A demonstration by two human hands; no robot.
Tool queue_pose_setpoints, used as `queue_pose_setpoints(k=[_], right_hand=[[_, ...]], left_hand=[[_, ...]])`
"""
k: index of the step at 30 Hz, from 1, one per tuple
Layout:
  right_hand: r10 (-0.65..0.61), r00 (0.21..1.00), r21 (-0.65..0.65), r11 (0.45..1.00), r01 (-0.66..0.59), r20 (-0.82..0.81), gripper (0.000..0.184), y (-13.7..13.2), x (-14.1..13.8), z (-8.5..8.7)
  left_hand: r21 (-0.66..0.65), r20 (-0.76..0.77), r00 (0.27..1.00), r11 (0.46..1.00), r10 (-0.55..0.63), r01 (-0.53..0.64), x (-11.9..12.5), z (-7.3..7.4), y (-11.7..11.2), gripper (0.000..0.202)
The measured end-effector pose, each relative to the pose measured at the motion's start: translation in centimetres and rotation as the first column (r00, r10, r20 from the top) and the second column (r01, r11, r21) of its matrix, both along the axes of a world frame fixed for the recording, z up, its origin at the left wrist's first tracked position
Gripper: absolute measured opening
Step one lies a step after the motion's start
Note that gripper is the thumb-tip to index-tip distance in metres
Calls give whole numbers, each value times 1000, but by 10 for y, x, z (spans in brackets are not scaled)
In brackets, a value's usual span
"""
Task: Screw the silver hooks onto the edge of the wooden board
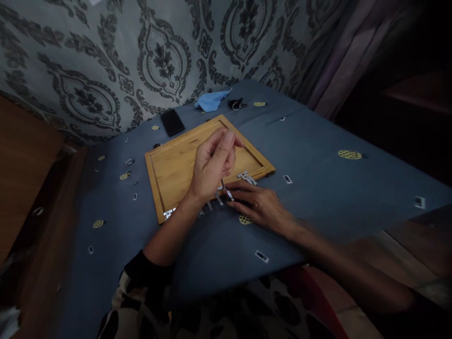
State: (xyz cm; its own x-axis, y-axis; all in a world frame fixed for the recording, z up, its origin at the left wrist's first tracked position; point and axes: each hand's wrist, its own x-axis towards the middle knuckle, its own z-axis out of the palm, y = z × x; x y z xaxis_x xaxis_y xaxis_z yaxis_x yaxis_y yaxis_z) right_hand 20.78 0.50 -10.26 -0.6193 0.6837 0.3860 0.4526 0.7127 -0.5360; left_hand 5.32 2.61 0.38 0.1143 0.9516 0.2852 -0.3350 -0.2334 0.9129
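My left hand [213, 162] is raised over the near edge of a wooden tray [173, 172], fingers curled round a thin tool whose tip points down toward small metal parts [219, 198]. My right hand [259, 205] lies low on the blue cloth [318, 188], fingers pressed on those parts beside the tray's front rim. More metal pieces [247, 177] rest on the tray's near right corner, and another piece [169, 213] sits at its near left corner.
A black phone [172, 122], a crumpled blue rag [212, 100] and a dark key-like bundle [237, 104] lie near the patterned wall. Small metal bits [129, 163] are scattered left of the tray. Wooden furniture [24, 155] stands at the left.
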Motion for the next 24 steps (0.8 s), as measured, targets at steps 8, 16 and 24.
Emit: queue_pose_setpoints(k=[8,16,24], right_hand=[[0,1000,-12,1000,0,-2,26,0,1,-1],[14,1000,-12,1000,-14,-3,27,0,1,1],[12,1000,-4,1000,-12,-11,27,-1,1,1]], left_hand=[[119,116,982,979,151,-164,-2,35,-20,34],[-40,40,980,980,195,-194,7,-1,-2,29],[34,33,986,986,165,-166,4,-12,4,26]])
